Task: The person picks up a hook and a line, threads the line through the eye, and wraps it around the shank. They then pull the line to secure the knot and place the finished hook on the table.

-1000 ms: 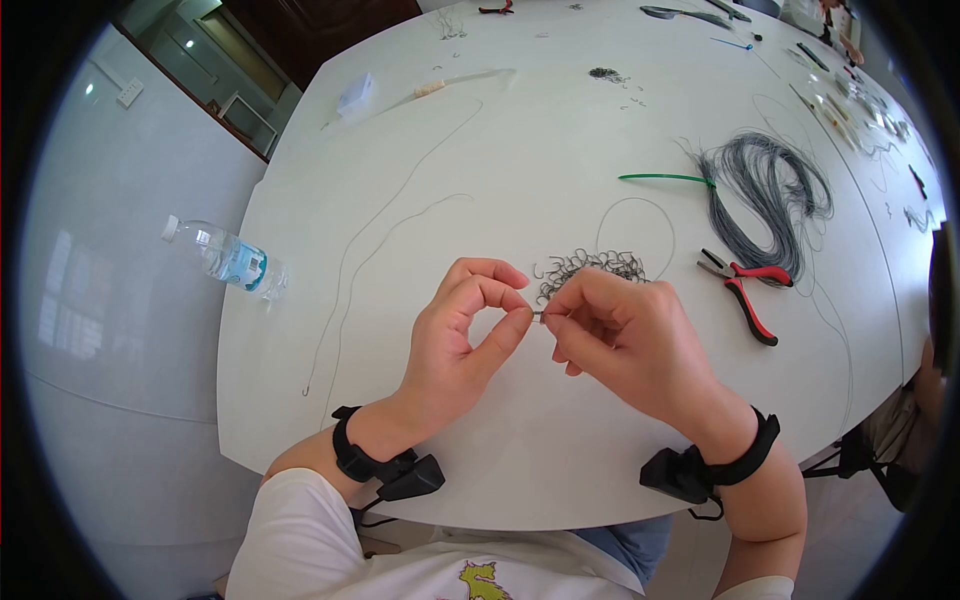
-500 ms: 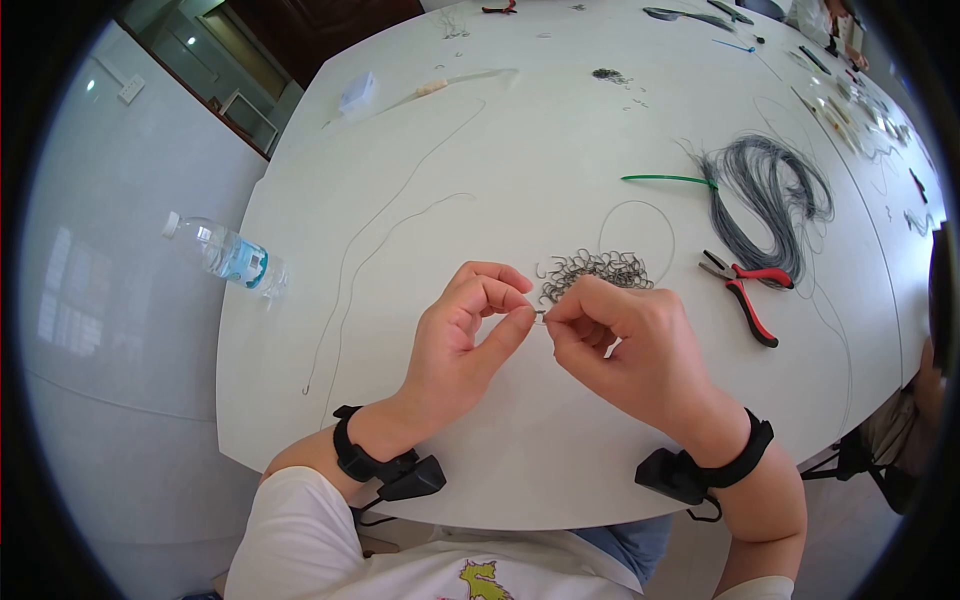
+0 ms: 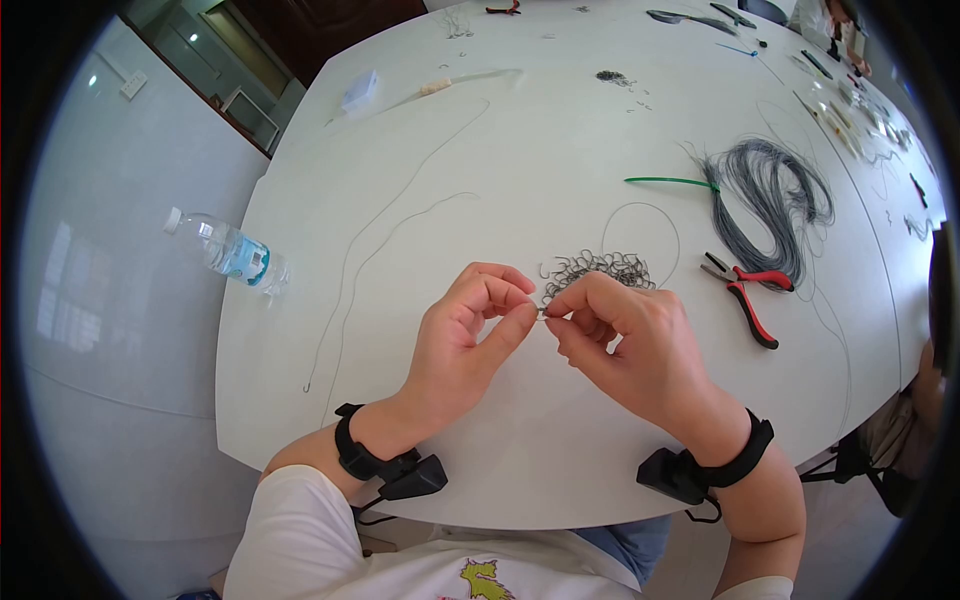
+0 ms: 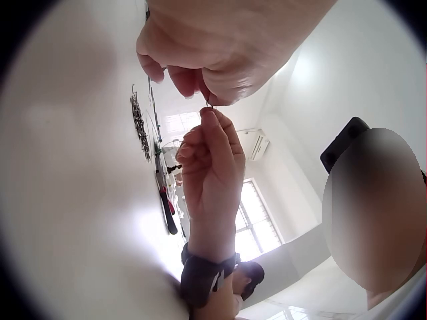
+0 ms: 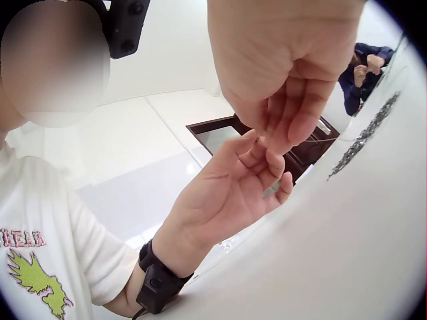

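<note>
Thumb and index finger of my left hand [image 3: 462, 325] pinch a small dark metal piece [image 3: 541, 313], which looks like a fish hook. My right hand [image 3: 640, 335] meets it from the other side, its thumb and index fingertips pinching a thin line at the piece. In the right wrist view the line [image 5: 320, 141] runs out from the fingertips. The fingertips hide most of the small piece. Just beyond the hands lies a pile of hooks [image 3: 600, 268], with a loop of thin line [image 3: 641, 204] behind it.
Red-handled pliers [image 3: 745, 290] and a grey line bundle [image 3: 765, 195] with a green tie [image 3: 670, 181] lie to the right. Two long thin lines [image 3: 345, 270] and a water bottle [image 3: 235, 252] are at the left. A clear box [image 3: 360, 91] stands farther back.
The right hand's fingertips have shifted slightly against the small piece, and its thumb and fingers are arranged a little differently. The left hand keeps its pinch almost in place.
</note>
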